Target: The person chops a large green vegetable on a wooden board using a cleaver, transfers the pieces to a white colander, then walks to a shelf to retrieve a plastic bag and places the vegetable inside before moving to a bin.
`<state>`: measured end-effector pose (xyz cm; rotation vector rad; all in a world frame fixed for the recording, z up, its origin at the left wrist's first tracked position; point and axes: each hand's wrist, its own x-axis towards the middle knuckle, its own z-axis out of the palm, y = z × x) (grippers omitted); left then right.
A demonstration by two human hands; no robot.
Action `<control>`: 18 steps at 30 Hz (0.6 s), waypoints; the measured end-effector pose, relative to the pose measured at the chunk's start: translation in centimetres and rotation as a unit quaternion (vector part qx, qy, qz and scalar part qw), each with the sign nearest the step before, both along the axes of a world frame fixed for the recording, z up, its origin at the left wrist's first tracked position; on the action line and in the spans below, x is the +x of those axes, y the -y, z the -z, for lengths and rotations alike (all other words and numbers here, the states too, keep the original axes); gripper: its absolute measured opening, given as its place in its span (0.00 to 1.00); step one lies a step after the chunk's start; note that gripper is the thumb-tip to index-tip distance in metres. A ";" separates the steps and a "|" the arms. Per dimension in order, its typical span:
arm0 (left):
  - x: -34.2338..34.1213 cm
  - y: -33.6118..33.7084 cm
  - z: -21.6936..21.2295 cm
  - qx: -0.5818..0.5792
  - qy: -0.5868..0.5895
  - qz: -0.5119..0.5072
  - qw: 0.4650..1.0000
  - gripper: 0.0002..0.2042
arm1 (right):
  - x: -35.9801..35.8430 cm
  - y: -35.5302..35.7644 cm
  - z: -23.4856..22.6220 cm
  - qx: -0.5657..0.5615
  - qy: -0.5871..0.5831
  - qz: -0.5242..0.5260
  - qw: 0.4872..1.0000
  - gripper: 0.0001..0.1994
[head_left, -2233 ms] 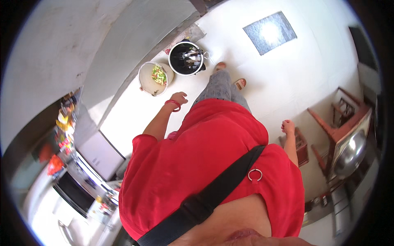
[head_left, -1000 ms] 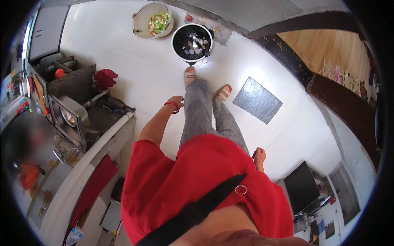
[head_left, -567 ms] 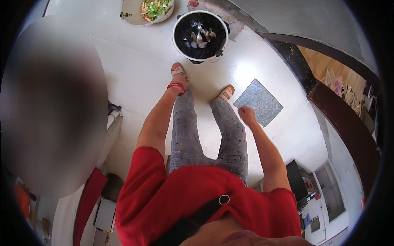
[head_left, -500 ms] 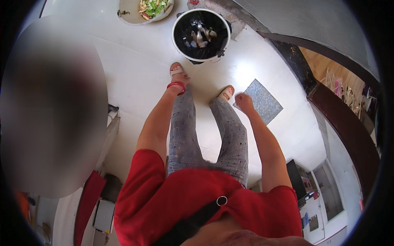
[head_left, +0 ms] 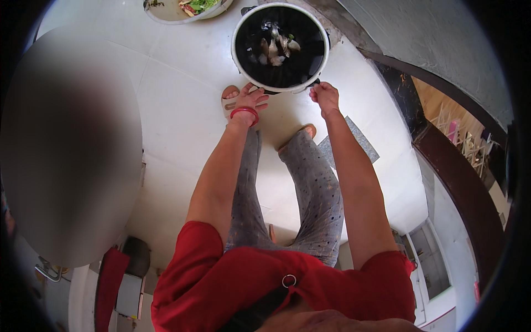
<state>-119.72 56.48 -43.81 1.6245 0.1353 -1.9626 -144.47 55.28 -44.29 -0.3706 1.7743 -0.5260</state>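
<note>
A round white-rimmed bin (head_left: 237, 55) stands on the floor ahead of me, lined with a black plastic bag (head_left: 251, 33). Pale, wet-looking scraps (head_left: 275, 48) and a bit of green lie inside it. My left hand (head_left: 251, 98), below a red bangle, is at the near left of the rim with its fingers spread, holding nothing. At the near right of the rim my right hand (head_left: 326, 96) is closed, its fingertips pinching the black bag's edge where it bunches over the rim.
A pale basin (head_left: 193, 19) with chopped greens stands at the far left. A grey speckled tile (head_left: 357, 141) lies right of my legs. A dark curved edge (head_left: 442, 149) bounds the right side. A large blurred patch covers the left.
Both hands have reached forward to the bin's near rim. My left fingers have spread, and my right hand has closed on the bag's edge. The bin appears nearer.
</note>
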 end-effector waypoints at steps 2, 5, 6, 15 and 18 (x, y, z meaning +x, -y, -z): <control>-0.2 0.2 0.7 -0.002 -0.022 0.006 1.000 0.27 | -2.8 -2.1 2.2 0.020 -0.131 -0.103 0.986 0.15; 0.2 0.0 1.8 -0.007 -0.025 0.008 1.000 0.26 | -4.3 -2.4 2.7 0.022 -0.332 -0.197 0.922 0.15; 0.5 -0.1 2.0 -0.010 -0.018 0.006 1.000 0.26 | -3.4 -1.3 2.0 -0.003 -0.288 -0.140 0.947 0.16; -1.9 0.4 1.2 -0.048 0.062 0.036 0.996 0.27 | 0.4 7.4 -3.4 0.048 -0.358 -0.300 0.883 0.18; -2.8 -0.3 3.1 -0.092 0.098 0.009 0.991 0.20 | 0.7 7.9 -4.7 0.050 -0.407 -0.323 0.853 0.18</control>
